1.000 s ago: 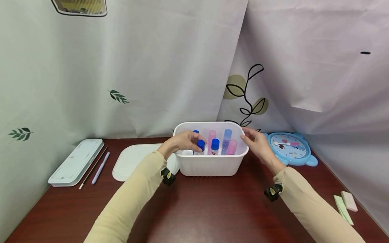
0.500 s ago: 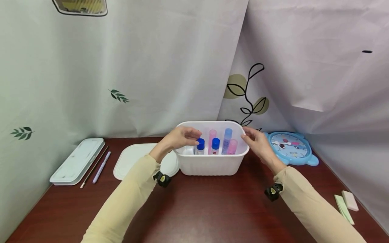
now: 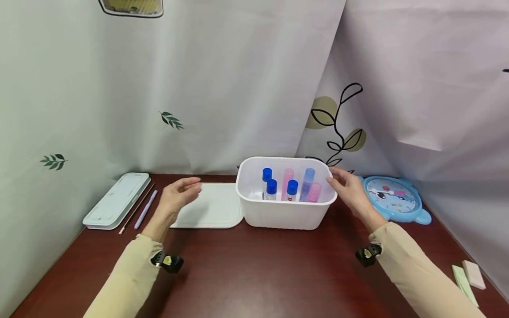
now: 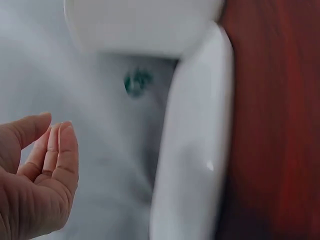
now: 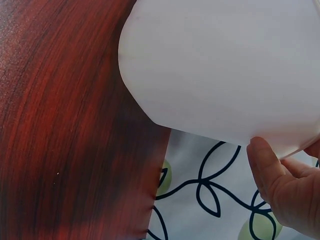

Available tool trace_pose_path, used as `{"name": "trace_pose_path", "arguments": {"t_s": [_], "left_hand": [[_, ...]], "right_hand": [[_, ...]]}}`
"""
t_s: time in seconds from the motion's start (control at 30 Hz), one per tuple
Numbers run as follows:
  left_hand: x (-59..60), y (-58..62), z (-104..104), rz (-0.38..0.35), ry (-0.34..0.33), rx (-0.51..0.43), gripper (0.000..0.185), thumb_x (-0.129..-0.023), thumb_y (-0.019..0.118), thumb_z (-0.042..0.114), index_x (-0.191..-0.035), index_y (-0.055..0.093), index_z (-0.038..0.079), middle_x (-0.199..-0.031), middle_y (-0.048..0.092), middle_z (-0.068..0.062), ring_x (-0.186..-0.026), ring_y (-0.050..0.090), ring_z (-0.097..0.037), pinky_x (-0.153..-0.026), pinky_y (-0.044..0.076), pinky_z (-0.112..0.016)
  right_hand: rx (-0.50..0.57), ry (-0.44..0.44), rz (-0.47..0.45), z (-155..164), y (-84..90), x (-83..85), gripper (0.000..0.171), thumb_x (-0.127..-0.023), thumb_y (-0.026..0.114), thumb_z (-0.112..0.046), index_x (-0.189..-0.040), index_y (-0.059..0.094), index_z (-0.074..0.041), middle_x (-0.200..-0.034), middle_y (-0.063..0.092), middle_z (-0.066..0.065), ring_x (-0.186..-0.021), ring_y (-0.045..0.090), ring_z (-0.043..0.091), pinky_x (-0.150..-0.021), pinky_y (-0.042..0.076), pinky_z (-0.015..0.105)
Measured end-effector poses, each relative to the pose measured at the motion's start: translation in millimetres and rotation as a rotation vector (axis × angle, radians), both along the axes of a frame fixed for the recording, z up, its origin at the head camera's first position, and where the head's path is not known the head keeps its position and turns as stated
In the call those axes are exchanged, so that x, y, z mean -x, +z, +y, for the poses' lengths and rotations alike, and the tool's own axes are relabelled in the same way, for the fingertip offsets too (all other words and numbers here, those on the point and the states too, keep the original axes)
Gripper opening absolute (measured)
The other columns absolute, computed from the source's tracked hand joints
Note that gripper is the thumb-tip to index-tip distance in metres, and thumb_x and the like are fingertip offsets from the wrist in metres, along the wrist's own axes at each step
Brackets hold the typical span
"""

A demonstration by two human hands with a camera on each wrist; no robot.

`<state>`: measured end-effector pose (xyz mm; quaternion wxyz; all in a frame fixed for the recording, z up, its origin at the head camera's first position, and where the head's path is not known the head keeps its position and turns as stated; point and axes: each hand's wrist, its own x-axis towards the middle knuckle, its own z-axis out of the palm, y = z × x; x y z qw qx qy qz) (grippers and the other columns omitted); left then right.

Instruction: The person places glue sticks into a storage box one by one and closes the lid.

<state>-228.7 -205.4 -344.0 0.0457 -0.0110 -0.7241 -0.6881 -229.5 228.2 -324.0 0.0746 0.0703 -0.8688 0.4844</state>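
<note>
A white plastic bin (image 3: 284,215) stands at the back of the table. Inside it stand several tubes that look like glue sticks: three with blue caps, such as a blue-capped glue stick (image 3: 292,189), plus pink and light-blue ones. My right hand (image 3: 351,192) grips the bin's right rim, fingers against the outer wall in the right wrist view. My left hand (image 3: 176,198) is raised near the left end of the flat white lid (image 3: 214,207), left of the bin. Its fingers are loosely bent and hold nothing, as the left wrist view also shows.
A white pencil case (image 3: 117,201), a thin stick (image 3: 137,210) and a purple pen (image 3: 146,210) lie at the far left. Right of the bin lies a blue toy clock (image 3: 391,198). Two small pale blocks, one a white eraser (image 3: 474,274), lie near the right edge. A curtain hangs behind.
My left hand has let go of a blue-capped glue stick, left the bin and moved left over the lid. My right hand stays on the rim. The head view has turned slightly left.
</note>
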Motion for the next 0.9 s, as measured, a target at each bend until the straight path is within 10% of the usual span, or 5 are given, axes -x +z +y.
{"name": "trace_pose_path", "arguments": {"t_s": [0.27, 0.43, 0.73, 0.9], "left_hand": [[-4.7, -29.8, -52.9, -0.067, 0.338, 0.218, 0.041, -0.088, 0.064, 0.01, -0.123, 0.054, -0.009, -0.076, 0.06, 0.021, -0.07, 0.053, 0.011, -0.064, 0.047, -0.007], [-11.3, -45.7, -62.7, -0.141, 0.476, 0.341, 0.039, -0.089, 0.063, 0.012, -0.123, 0.057, -0.004, -0.098, 0.069, -0.002, -0.071, 0.047, 0.015, -0.061, 0.039, -0.004], [-14.2, -54.5, -63.3, -0.25, 0.473, 0.393, 0.044, -0.09, 0.059, 0.015, -0.13, 0.051, -0.003, -0.13, 0.053, -0.026, -0.116, 0.049, -0.031, -0.09, 0.039, -0.033], [-16.1, -51.5, -66.8, -0.269, 0.438, 0.397, 0.045, -0.091, 0.057, 0.015, -0.131, 0.05, -0.005, -0.13, 0.052, -0.026, -0.116, 0.05, -0.031, -0.073, 0.04, -0.014]], "right_hand": [[0.002, 0.003, -0.001, 1.4, 0.4, -1.0, 0.05, -0.099, 0.047, -0.021, -0.138, 0.038, 0.008, -0.125, 0.052, 0.031, -0.114, 0.051, 0.036, -0.075, 0.041, 0.005], [0.001, 0.002, 0.007, -0.8, 1.1, -1.4, 0.048, -0.099, 0.047, -0.019, -0.137, 0.039, 0.008, -0.123, 0.054, 0.031, -0.112, 0.052, 0.036, -0.073, 0.041, 0.004], [0.004, -0.007, 0.0, 0.5, 0.3, -1.4, 0.048, -0.099, 0.047, -0.019, -0.137, 0.038, 0.009, -0.124, 0.053, 0.032, -0.114, 0.051, 0.036, -0.074, 0.04, 0.003], [0.002, -0.001, -0.004, 0.1, 0.7, -1.3, 0.049, -0.099, 0.047, -0.019, -0.138, 0.038, 0.009, -0.125, 0.052, 0.032, -0.115, 0.05, 0.036, -0.074, 0.04, 0.002]]}}
